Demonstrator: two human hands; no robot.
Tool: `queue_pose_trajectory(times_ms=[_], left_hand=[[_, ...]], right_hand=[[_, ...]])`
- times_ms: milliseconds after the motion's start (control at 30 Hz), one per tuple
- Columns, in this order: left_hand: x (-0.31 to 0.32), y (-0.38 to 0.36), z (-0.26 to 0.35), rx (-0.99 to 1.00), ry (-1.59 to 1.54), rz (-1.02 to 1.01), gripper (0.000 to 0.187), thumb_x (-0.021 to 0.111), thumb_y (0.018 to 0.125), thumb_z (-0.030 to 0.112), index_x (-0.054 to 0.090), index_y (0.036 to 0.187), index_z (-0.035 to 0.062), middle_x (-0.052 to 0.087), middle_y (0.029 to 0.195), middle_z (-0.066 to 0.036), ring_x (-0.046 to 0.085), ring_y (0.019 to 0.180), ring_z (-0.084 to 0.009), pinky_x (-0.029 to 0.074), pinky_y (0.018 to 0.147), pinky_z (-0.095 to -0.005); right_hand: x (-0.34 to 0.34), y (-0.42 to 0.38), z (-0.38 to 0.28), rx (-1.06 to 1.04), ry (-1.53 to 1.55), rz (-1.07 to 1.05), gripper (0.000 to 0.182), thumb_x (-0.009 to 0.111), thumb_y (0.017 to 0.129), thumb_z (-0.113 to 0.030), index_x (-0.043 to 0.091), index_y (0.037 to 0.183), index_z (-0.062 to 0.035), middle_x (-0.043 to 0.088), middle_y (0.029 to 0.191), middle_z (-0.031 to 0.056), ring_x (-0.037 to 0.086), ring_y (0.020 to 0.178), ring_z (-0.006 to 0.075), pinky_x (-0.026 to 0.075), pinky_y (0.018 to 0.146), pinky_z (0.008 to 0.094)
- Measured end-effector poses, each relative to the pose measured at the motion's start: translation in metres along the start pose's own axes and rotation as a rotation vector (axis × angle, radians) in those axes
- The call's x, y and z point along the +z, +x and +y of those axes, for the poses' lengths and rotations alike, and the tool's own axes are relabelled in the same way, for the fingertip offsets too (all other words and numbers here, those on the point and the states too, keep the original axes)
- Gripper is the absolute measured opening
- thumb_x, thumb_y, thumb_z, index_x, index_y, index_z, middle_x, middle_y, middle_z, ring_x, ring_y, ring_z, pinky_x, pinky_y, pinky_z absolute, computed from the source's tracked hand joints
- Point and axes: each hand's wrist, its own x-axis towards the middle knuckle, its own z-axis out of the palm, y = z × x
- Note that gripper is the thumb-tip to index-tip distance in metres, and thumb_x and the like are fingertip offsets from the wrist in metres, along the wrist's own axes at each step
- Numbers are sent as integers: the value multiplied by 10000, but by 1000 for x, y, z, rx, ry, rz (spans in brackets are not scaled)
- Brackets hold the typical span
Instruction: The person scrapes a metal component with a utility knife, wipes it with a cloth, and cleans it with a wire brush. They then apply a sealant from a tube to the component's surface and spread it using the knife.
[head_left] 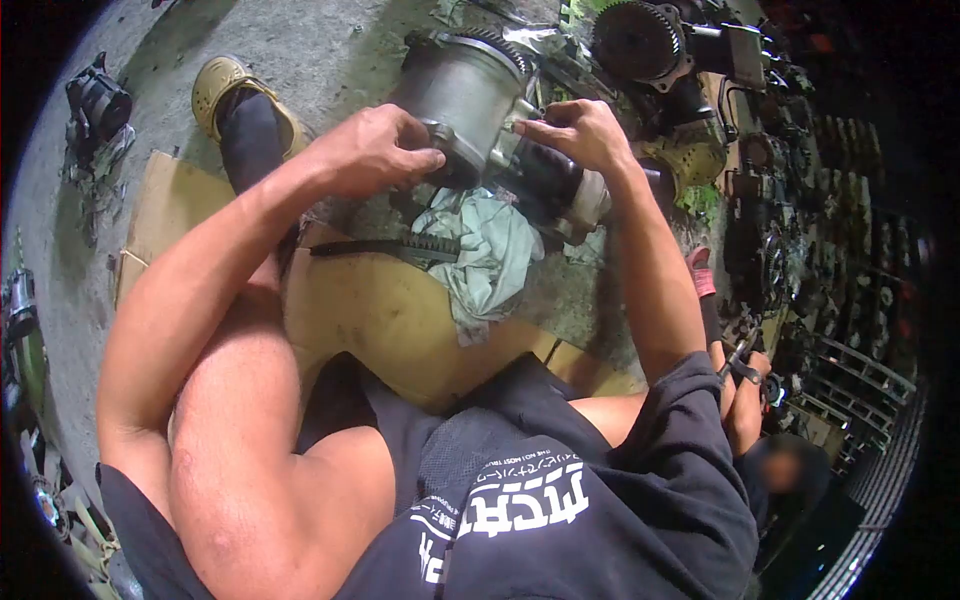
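Note:
A grey metal cylindrical housing with a toothed gear [455,95] at its far end stands on the floor in front of me. My left hand [375,155] is at its near left side, fingers curled and thumb against a small round boss. On the opposite side, my right hand [580,135] has thumb and forefinger pinched at a small fitting [520,125] that sticks out of the housing. The fingertips partly hide that fitting. Just below lie a crumpled whitish rag [485,255] and a black-bristled brush [390,246]. A dark cylindrical part [545,180] sits beside the housing.
Flattened cardboard [390,310] lies under my legs. Another geared assembly [640,45] stands at the upper right, with many metal parts beyond it. A dark part [100,95] rests at the far left. Another person [745,400] sits at right, holding a tool.

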Motion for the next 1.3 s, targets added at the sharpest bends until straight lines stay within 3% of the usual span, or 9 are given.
queue_pose_trajectory(times_ms=[167,233,467,567,833,967,1067,1200,1300], left_hand=[[0,2,-2,-9,2,-18,418,655,899,335,710,943,-78,724,806,-152,702,759,-216,546,728,-363],[1,2,-1,1,-3,0,419,650,900,340,713,937,-73,723,800,-149,699,752,-213,544,723,-361],[0,1,0,28,-9,-12,398,664,947,337,674,848,-48,684,756,-79,645,720,-129,519,676,-311],[-1,0,0,50,32,-1,401,665,947,341,674,851,-49,689,762,-85,649,727,-130,521,681,-313],[-2,-1,5,6,51,-23,389,656,952,329,686,879,-52,691,761,-85,647,733,-135,518,692,-317],[2,-1,1,-13,9,-8,388,659,944,328,689,875,-53,691,760,-84,633,720,-133,509,681,-319],[-2,-1,3,41,42,12,392,660,940,333,692,875,-53,694,763,-87,624,712,-134,505,678,-321],[3,0,-1,-3,-8,-26,400,659,937,345,692,873,-49,692,758,-87,623,712,-134,504,676,-321],[-3,0,1,33,39,-3,400,656,939,346,688,864,-46,682,748,-75,618,705,-128,502,666,-317]], right_hand=[[-1,-5,-4,45,11,-116,704,729,730,-712,785,955,-47,745,853,159,722,805,279,562,785,383],[5,-7,-1,31,3,72,699,731,730,-708,784,983,-59,750,878,156,726,839,287,564,805,383],[15,-4,8,129,72,178,714,714,732,-726,781,1033,-82,751,926,167,724,895,305,558,845,392],[13,-7,8,118,58,40,704,710,741,-720,780,1039,-86,753,936,164,724,904,307,559,852,389],[22,-9,9,141,110,176,738,699,737,-732,777,1058,-72,753,973,175,723,951,308,550,892,392],[23,-3,-1,247,75,296,631,736,779,-642,770,953,-36,740,862,179,724,834,279,549,788,357],[19,-9,0,34,164,110,672,683,776,-710,785,959,-71,752,867,145,726,843,282,556,807,385],[16,-4,-1,239,80,220,663,698,771,-698,786,985,-76,755,874,141,729,849,274,554,830,370],[19,-8,9,87,175,141,669,698,765,-703,785,1010,-86,757,881,141,729,851,280,559,825,367]])
